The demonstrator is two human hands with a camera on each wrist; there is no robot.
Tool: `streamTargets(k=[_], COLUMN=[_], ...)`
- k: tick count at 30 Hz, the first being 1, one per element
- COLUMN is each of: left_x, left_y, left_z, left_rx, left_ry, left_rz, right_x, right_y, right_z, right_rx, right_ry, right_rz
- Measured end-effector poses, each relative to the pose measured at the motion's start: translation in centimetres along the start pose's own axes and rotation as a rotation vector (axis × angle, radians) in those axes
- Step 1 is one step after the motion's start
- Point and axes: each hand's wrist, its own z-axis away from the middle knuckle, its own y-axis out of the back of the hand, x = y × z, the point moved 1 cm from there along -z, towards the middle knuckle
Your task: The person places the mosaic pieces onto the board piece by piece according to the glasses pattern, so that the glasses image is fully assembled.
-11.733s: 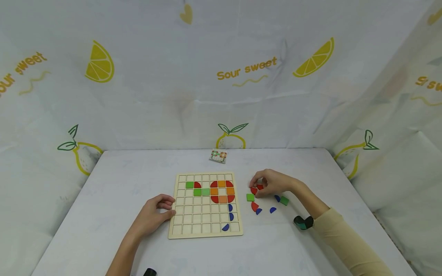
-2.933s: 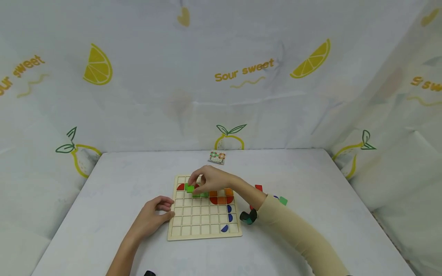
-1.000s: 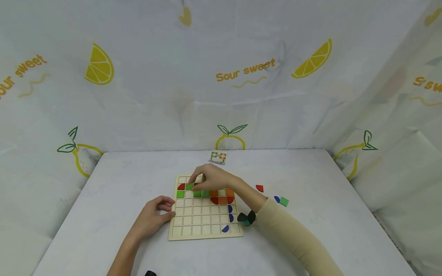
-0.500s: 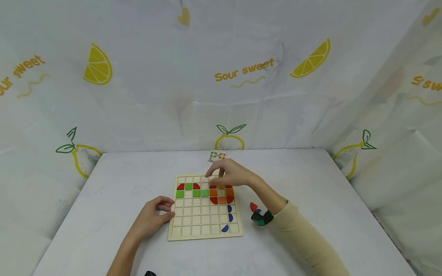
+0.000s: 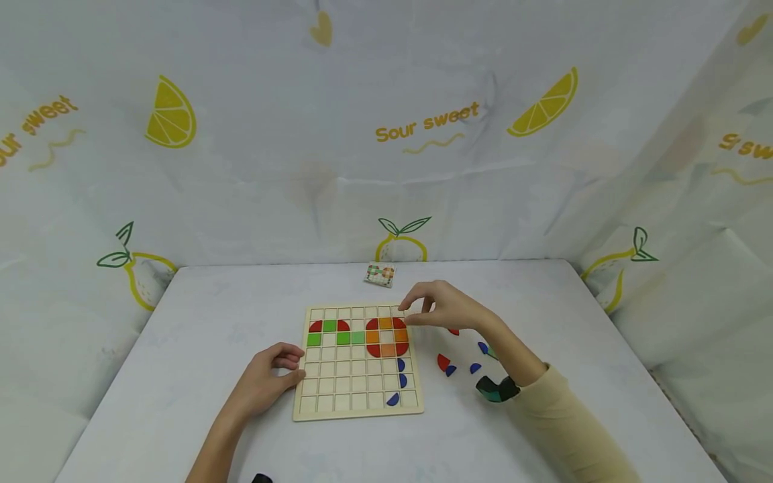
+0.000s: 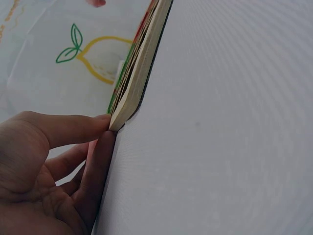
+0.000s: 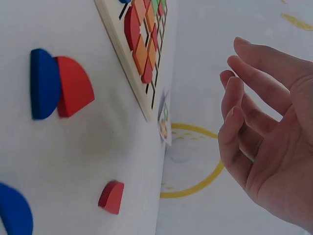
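Note:
A square wooden grid board (image 5: 338, 386) lies on the table, with red quarter-circles (image 5: 316, 327), green squares (image 5: 314, 339), orange squares (image 5: 372, 337) and blue half-circles (image 5: 392, 400) in some cells. Against its left edge rest the thumb and fingertips of my left hand (image 5: 266, 382); the left wrist view shows them close by a board corner (image 6: 129, 110). My right hand (image 5: 447, 307) hovers by the board's far right corner, thumb and forefinger apart. Nothing shows between its fingers, which are loosely bent in the right wrist view.
Right of the board lie loose red quarter-circles (image 5: 443, 362), blue half-circles (image 5: 475, 368) and a green piece (image 5: 492, 353) partly behind the right forearm. A small pattern card (image 5: 380, 274) sits behind the board. A printed cloth (image 5: 278, 168) hangs at the back.
Since the oldest frame, a red quarter-circle and a green square have come onto the board's left column. My right hand has just drawn rightward off these pieces. The left hand stays put.

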Motion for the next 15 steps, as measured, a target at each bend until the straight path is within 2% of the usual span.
streamTargets(k=[9, 15], left_x=[0.0, 0.0], left_y=[0.1, 0.0], left_z=[0.0, -0.1], left_rx=[-0.002, -0.002], left_ry=[0.001, -0.003], left_rz=[0.008, 0.009], right_x=[2.3, 4.3], right_y=[0.7, 0.9], right_z=[2.6, 3.5], right_rx=[-0.016, -0.024], right_ry=[-0.099, -0.144], right_rz=[-0.020, -0.023])
